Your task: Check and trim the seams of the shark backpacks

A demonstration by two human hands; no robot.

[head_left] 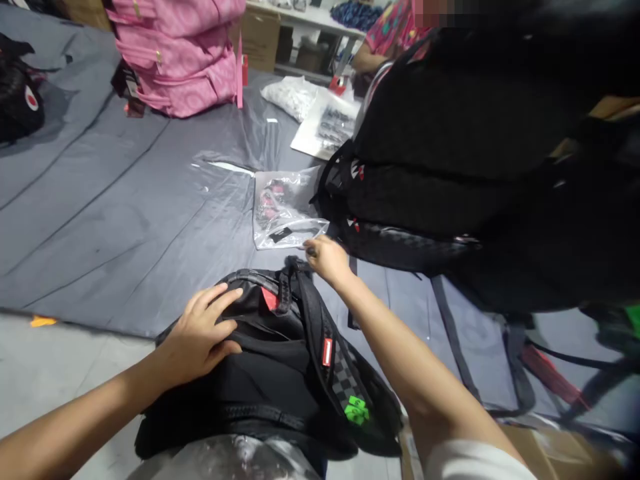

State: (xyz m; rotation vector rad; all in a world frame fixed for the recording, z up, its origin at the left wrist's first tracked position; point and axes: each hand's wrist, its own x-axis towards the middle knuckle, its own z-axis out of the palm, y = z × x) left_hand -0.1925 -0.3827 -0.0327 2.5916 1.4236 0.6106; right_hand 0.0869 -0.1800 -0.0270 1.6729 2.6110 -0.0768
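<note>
A black backpack (270, 373) with a checkered side panel, a red label and green stickers lies in front of me, at the near edge of the covered table. My left hand (205, 330) rests on its upper left part, fingers spread. Just beyond the backpack's top strap, my right hand (327, 259) is closed like a fist. A small dark bit shows at its fingers, too small to name. Close to that hand lies a clear plastic bag (290, 207) holding small red and dark pieces; whether the fingers touch it I cannot tell.
Large black backpacks (425, 133) are piled at the right, their straps hanging low. Pink backpacks (180, 60) form a stack at the back left. White plastic packets (325, 123) lie farther back, near another person's arm (367, 59). Grey sheeting (100, 220) covers the table.
</note>
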